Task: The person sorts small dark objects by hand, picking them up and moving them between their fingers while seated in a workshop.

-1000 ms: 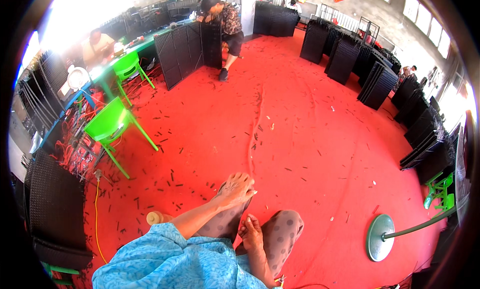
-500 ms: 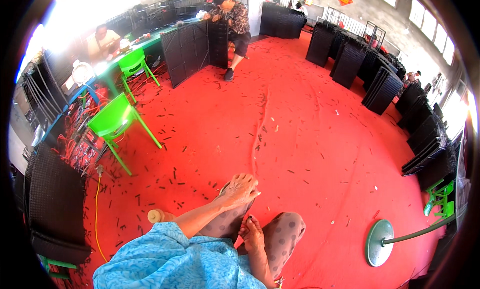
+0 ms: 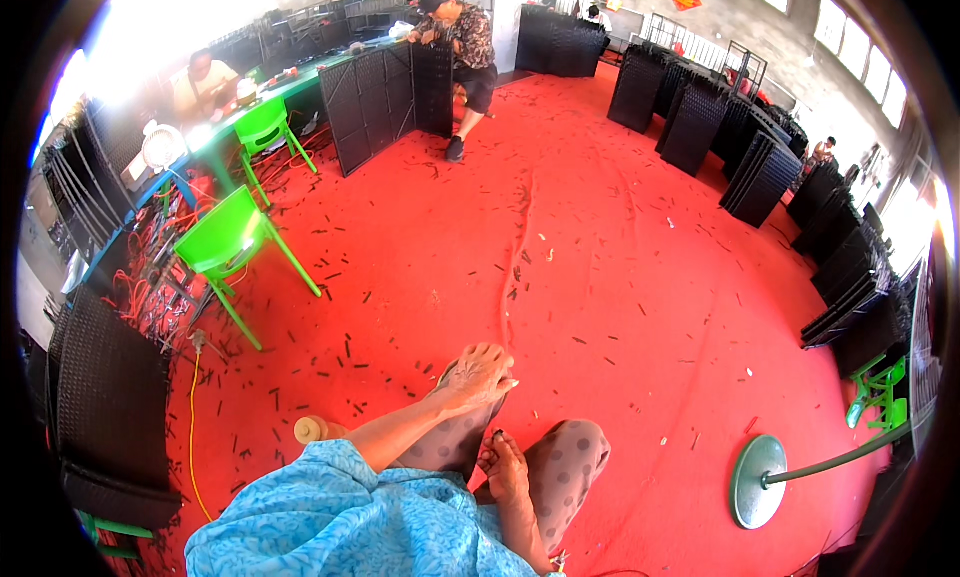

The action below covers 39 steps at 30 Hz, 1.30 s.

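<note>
Left hand [image 3: 478,377] spread on dotted trousers [image 3: 573,459]; right hand [image 3: 505,467] curled, perhaps pinching dark bit [image 3: 498,433].

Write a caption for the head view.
Left hand on spotted trousers, right hand nearby, green chairs on a red floor.

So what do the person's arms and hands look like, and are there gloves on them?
No gloves: the left hand and the right hand are both bare. The left sleeve is loose and light blue with a darker blue swirly pattern, and it leaves the left forearm uncovered. The right sleeve's end is hard to make out.
</note>
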{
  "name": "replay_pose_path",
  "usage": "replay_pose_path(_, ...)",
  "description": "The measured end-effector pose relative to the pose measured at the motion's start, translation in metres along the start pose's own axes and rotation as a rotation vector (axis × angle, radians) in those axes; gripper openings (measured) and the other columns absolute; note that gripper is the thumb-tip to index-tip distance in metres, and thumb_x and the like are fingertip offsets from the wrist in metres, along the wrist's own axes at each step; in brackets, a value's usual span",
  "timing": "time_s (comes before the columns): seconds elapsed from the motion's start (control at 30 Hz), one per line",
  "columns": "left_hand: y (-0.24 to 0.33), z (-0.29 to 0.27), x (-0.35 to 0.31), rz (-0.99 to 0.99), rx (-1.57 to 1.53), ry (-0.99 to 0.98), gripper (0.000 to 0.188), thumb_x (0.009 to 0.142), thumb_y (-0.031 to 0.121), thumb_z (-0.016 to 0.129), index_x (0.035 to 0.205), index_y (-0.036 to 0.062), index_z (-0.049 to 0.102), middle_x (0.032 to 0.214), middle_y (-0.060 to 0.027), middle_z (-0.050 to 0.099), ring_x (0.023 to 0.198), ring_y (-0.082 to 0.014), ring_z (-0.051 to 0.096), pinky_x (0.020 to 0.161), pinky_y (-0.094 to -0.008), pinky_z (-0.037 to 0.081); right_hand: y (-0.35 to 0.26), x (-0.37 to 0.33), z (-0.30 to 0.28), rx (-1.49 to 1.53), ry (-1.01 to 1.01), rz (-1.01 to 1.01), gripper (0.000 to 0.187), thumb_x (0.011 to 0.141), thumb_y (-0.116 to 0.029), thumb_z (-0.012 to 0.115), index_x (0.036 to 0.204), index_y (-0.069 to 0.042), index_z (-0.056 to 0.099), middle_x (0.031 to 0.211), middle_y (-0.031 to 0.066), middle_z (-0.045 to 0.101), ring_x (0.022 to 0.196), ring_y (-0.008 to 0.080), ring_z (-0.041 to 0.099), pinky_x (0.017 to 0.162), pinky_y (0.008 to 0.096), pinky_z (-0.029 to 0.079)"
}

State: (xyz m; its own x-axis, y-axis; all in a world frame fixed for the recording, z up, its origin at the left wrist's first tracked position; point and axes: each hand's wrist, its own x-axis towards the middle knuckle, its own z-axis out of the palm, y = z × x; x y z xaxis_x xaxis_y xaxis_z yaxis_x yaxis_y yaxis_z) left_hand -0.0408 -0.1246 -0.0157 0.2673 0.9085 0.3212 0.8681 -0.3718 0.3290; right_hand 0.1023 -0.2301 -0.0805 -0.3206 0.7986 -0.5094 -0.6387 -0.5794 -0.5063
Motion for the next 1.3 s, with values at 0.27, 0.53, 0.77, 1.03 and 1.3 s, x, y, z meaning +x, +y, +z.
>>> replay_pose_path(0.27,0.001,-0.002,0.0,-0.022,-0.024,-0.016,0.025,0.074,0.028,0.059,0.089,0.0082,0.055,0.092,-0.01,0.052,0.092,-0.0291,0.048,0.079,-0.0419,0.037,-0.001,-0.001,0.002,-0.007,-0.007,-0.004,0.017,0.084,-0.021,0.057,0.099,-0.013,0.053,0.085,0.0028,0.06,0.063,0.0108,0.053,0.057,0.026,0.046)
replay_pose_path(0.53,0.0,0.0,-0.001,-0.007,-0.018,0.006,0.024,0.073,0.026,0.059,0.088,0.0083,0.055,0.092,-0.0096,0.052,0.092,-0.0288,0.048,0.079,-0.042,0.037,0.0,0.0,-0.003,0.011,-0.039,0.001,0.016,0.086,-0.017,0.052,0.102,-0.013,0.052,0.091,0.0051,0.061,0.065,0.0114,0.055,0.061,0.0278,0.049)
replay_pose_path(0.77,0.0,0.0,-0.001,0.001,-0.009,0.007,0.024,0.073,0.026,0.059,0.089,0.008,0.054,0.092,-0.0099,0.052,0.092,-0.0289,0.048,0.078,-0.042,0.037,-0.001,-0.001,0.0,0.072,-0.077,-0.028,0.017,0.086,-0.01,0.049,0.102,-0.01,0.052,0.091,0.0062,0.06,0.067,0.0126,0.055,0.063,0.0282,0.049)
replay_pose_path(1.03,-0.001,0.001,0.0,0.019,0.0,0.016,0.026,0.073,0.028,0.059,0.09,0.0082,0.054,0.091,-0.0093,0.051,0.091,-0.0286,0.048,0.078,-0.0416,0.037,-0.005,-0.003,0.003,0.027,-0.159,-0.007,0.015,0.085,-0.007,0.045,0.097,-0.01,0.053,0.08,0.0073,0.059,0.057,0.0138,0.053,0.055,0.0294,0.046)
replay_pose_path(1.3,0.0,0.001,-0.001,-0.005,-0.014,0.017,0.026,0.073,0.028,0.059,0.09,0.0082,0.055,0.091,-0.0093,0.051,0.091,-0.0283,0.048,0.078,-0.0414,0.037,-0.006,-0.01,0.016,0.006,-0.153,-0.099,0.013,0.086,-0.009,0.046,0.097,-0.011,0.052,0.07,0.0052,0.055,0.047,0.0103,0.043,0.044,0.0245,0.039)
